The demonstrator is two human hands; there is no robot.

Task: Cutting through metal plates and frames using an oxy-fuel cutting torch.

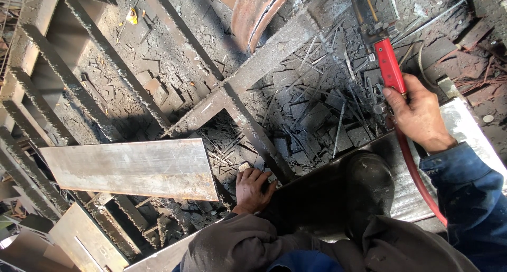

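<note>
gripping the red-handled cutting torch (pixel 390 66) in my closed right hand (pixel 417 116), hose trailing past my boot (pixel 369 190); left hand (pixel 253 190) fingers bent, resting on scrap beside the steel plate (pixel 132 166). risk: hose snagging underfoot, left fingers near sharp offcuts.

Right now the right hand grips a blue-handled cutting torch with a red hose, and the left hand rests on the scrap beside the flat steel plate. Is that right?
Not quite: in the head view the cutting torch has a red handle, not a blue one. The rest holds. The right hand grips it, the red hose trails from it, and the left hand rests on the scrap beside the flat steel plate.
</note>
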